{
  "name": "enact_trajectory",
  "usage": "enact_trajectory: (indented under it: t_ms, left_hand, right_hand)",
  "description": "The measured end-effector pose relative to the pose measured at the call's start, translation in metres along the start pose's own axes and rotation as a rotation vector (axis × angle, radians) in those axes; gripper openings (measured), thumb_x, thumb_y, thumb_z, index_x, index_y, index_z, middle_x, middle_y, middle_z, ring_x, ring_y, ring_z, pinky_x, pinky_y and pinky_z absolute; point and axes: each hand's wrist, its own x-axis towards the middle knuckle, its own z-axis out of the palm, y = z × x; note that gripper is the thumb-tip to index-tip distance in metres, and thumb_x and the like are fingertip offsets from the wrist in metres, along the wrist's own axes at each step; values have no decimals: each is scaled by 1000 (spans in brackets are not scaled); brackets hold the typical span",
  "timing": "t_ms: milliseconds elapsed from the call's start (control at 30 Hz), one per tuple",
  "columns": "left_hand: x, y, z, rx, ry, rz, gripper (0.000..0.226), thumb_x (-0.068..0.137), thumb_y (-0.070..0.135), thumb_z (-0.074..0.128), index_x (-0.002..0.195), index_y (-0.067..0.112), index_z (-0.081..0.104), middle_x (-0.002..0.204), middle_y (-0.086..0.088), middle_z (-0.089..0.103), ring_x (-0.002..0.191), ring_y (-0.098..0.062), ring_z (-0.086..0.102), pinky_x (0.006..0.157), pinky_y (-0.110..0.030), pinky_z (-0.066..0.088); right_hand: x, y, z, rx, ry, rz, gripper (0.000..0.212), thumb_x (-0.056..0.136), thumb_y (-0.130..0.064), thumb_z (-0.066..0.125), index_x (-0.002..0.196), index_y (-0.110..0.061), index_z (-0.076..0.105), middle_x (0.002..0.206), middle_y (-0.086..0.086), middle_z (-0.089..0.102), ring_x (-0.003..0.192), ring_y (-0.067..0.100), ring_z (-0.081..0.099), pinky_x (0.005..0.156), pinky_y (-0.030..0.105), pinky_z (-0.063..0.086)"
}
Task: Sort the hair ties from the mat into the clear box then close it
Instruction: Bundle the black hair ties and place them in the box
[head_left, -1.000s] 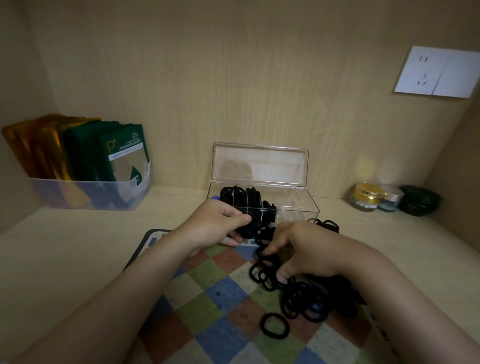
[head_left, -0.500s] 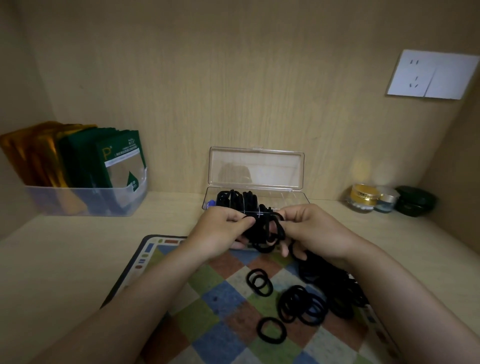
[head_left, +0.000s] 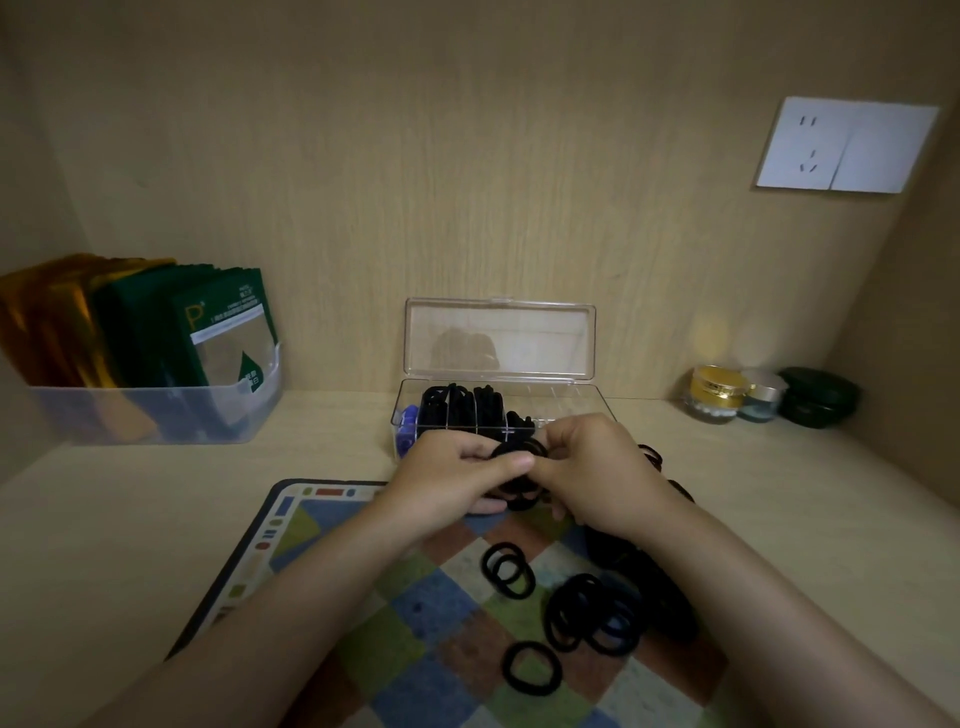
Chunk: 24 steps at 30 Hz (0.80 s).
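left grip (head_left: 452, 478) + right grip (head_left: 602, 467): pinching hair ties (head_left: 519, 451) | count obscured, perhaps 3 | clear box (head_left: 574, 399) part-hidden

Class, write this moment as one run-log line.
left hand, right hand: gripping hair-tie bunch | box: lid open, partly filled | mat: loose ties lying

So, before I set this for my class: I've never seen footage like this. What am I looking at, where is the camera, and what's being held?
There is no machine here. A person works with bare hands, filmed by one camera worn on their head and looking down. The left hand and right hand together pinch a bundle of black hair ties just in front of the clear box. Its lid stands open, and stored ties sit in its left part. Loose ties lie on the chequered mat. At the sides are a tub of sachets and small jars.
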Motion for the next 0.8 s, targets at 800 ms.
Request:
enact_trajectory:
  t_ms: [800]
  left_hand:
    - [2, 8, -10, -120, 35, 27, 18, 82, 22, 79, 92, 8, 71, 93, -12, 75, 84, -19, 75, 71, -34, 62]
  right_hand:
    - [-1, -2, -7, 654, -177, 189, 25, 87, -14, 72, 105, 2, 72, 90, 15, 74, 82, 23, 74, 61, 30, 62]
